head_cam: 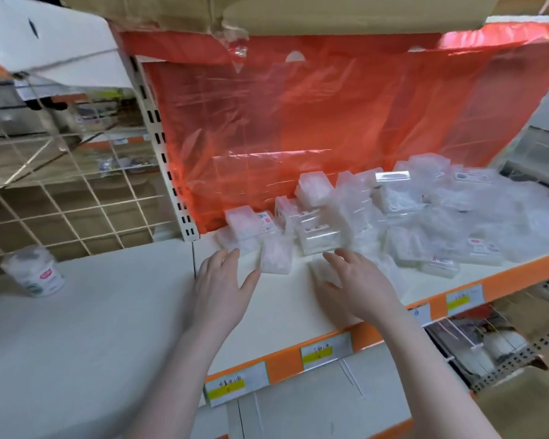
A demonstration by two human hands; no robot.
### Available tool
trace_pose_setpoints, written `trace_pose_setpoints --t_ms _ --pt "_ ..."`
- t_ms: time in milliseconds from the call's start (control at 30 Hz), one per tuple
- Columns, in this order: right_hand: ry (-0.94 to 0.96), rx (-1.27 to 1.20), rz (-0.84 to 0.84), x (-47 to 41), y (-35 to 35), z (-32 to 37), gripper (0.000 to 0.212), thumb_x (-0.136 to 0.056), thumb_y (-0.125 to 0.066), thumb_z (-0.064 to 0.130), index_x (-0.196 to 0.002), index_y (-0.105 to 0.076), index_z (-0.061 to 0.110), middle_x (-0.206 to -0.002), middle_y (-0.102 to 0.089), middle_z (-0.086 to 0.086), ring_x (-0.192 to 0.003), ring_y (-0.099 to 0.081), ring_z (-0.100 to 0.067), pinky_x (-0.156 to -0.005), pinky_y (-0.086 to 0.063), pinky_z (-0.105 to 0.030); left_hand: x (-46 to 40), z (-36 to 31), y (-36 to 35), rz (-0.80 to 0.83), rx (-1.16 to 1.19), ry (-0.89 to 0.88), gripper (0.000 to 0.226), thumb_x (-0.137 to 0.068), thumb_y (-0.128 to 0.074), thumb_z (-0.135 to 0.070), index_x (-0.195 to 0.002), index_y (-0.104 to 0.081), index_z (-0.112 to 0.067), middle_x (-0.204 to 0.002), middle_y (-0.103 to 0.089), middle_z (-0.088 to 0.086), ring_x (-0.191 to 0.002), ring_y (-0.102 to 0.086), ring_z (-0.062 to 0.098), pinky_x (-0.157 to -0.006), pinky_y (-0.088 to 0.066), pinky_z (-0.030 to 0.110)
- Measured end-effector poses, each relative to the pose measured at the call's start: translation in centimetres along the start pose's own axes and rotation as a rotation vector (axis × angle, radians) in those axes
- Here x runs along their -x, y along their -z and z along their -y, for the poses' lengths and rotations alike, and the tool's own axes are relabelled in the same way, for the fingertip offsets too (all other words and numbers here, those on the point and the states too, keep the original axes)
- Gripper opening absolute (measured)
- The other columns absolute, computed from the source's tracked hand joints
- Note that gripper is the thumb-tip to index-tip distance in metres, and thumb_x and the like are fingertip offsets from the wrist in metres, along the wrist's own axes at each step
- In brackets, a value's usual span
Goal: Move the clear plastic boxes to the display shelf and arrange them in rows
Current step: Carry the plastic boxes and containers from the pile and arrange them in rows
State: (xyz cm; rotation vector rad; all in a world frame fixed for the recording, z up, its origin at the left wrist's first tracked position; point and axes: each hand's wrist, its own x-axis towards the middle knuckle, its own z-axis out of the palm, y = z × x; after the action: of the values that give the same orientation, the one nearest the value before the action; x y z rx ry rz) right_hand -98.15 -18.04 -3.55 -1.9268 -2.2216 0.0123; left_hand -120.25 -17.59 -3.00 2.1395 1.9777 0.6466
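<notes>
I find the clear plastic boxes (pixel 377 217) heaped loosely on the display shelf (pixel 286 299). My left hand (pixel 222 286) and right hand (pixel 355 286) hover spread, holding nothing. Boxes judged light, stiff, slippery; grip opposite side walls.

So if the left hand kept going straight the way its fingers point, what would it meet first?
Most likely the low clear plastic box at the left end of the pile; the left hand has its fingertips almost at it, fingers straight. Whether they already touch is unclear, as the picture is blurred.
</notes>
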Motion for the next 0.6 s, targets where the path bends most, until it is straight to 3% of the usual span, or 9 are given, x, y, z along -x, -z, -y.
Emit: trace_pose_setpoints --t_ms 367,600 --pt "0.172 0.027 0.129 -2.5 -0.4 -3.5 0.061 -0.087 -0.051 0.033 -0.144 -0.029 0.028 -0.138 -0.039 -0.002 -0.126 -0.039 -0.023 -0.1 -0.032 -0.028 1.3 -2.4 -1.5 -0.034 -0.027 0.171 0.058 -0.095 -0.044 -0.044 -0.144 -0.035 -0.014 -0.145 -0.037 0.002 -0.133 -0.029 0.019 -0.107 -0.022 0.026" --pt "0.153 -0.047 0.086 -2.5 -1.0 -2.8 0.055 -0.079 -0.058 0.037 -0.129 -0.046 0.018 -0.118 -0.047 -0.004 -0.116 -0.043 -0.023 -0.091 -0.036 -0.027 1.3 -2.6 -1.6 -0.05 -0.05 0.215 0.057 -0.095 -0.044 -0.044 -0.143 -0.036 -0.014 -0.144 -0.038 0.001 -0.132 -0.031 0.018 -0.107 -0.025 0.026"
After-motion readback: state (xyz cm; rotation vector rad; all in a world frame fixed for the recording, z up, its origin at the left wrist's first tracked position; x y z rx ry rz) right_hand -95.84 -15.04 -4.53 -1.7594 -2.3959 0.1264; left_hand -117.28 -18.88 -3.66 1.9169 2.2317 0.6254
